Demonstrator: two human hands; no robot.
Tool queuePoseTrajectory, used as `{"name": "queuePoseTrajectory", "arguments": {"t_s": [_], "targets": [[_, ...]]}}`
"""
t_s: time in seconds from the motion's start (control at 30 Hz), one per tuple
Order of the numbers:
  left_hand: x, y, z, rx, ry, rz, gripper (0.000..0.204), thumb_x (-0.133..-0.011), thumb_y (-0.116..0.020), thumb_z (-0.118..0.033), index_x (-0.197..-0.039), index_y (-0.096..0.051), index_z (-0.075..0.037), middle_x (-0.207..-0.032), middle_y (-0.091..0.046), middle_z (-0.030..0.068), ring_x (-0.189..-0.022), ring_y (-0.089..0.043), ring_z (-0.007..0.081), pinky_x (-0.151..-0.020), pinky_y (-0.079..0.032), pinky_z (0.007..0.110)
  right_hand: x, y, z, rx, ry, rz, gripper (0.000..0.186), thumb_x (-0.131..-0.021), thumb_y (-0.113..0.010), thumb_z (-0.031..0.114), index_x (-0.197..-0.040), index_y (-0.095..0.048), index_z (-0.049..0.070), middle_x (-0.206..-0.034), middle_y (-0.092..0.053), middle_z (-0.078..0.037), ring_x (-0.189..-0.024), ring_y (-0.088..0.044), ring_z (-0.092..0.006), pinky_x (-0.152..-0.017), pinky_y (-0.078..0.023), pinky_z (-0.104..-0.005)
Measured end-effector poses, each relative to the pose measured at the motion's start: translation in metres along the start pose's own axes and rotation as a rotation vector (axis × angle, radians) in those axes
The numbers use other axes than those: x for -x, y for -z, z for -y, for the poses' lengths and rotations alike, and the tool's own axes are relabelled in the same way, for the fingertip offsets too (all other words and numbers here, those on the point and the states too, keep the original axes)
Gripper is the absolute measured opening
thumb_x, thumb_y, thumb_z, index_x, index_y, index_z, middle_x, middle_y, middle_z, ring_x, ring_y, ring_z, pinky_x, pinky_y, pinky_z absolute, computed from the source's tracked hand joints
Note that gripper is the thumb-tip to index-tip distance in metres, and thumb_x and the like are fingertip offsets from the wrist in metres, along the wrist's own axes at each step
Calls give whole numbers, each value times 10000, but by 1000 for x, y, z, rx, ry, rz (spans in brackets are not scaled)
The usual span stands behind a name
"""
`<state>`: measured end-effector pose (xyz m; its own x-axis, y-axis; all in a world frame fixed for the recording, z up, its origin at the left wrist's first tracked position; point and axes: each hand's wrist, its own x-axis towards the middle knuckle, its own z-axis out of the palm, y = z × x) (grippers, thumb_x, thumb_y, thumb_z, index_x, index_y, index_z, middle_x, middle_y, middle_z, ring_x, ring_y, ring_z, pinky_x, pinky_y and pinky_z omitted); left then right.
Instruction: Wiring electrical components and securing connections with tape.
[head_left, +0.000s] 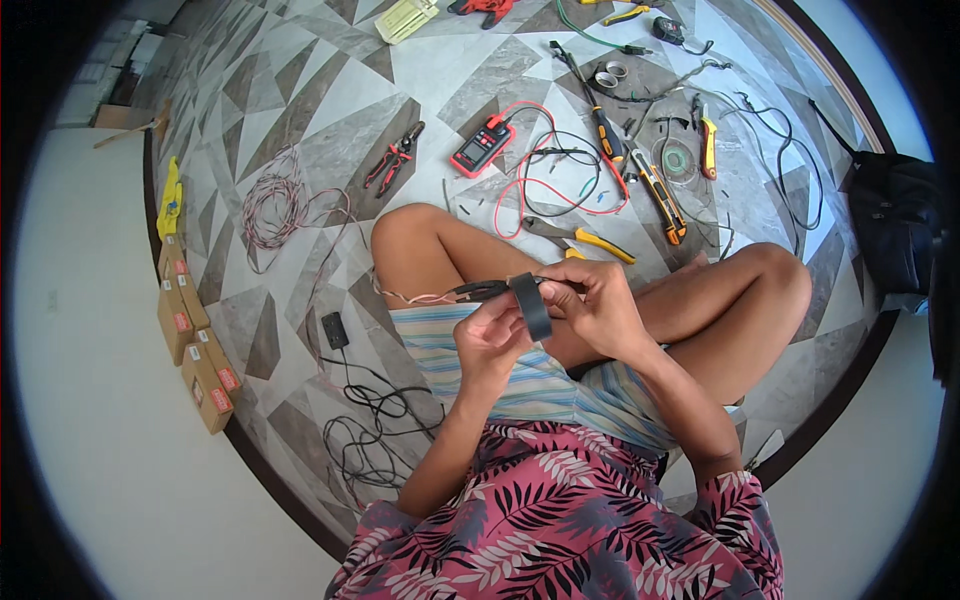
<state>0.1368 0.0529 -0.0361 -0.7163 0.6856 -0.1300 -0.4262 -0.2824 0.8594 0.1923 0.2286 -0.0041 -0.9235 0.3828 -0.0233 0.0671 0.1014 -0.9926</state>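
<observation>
The black tape roll [533,310] lies 11-to-5, at 9 o'clock from my right hand [602,307], fingertips pinched together, and 2 o'clock from my left hand [488,348] — whose clamp I can't tell.

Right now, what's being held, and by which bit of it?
A black, ring-shaped roll of tape, by its upper rim, in the right grip. Whether the left grip holds it is unclear.

From my remote view, I see a floor [330,130] of grey, white and brownish angular shapes. A pale left wall [90,350] and a pale right wall [850,490] meet it at dark skirting [285,500]; the light looks bluish far right.
</observation>
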Motion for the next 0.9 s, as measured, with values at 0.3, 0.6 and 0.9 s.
{"name": "queuePoseTrajectory", "arguments": {"t_s": [0.3,0.6,0.9], "targets": [[-15,13,27,43,-167,-78,319,-866,-757,-19,-1168,-679,46,-1154,-684,106,-1049,-639,159,-947,-506,314,0,1,-11,41,79,17,209,-788,-654,-65,-979,-718,-8,-824,-698,-176,-690,-643,-251,-660,-502,-330],[-43,-21,15,143,-199,-65,533,-879,-770,-154,-1297,-470,-19,-1189,-575,48,-1079,-563,139,-1005,-427,322,0,-3,-8,-127,25,11,151,-821,-682,-25,-968,-716,-6,-794,-680,-165,-671,-617,-210,-638,-487,-325],[-57,-17,4,-351,-411,-235,697,-900,-658,-173,-1465,-306,34,-1423,-411,190,-1329,-417,238,-1135,-310,387,-4,4,-6,-172,-45,76,122,-902,-659,54,-918,-691,-63,-670,-576,-25,-625,-487,-104,-584,-420,-289]]}}
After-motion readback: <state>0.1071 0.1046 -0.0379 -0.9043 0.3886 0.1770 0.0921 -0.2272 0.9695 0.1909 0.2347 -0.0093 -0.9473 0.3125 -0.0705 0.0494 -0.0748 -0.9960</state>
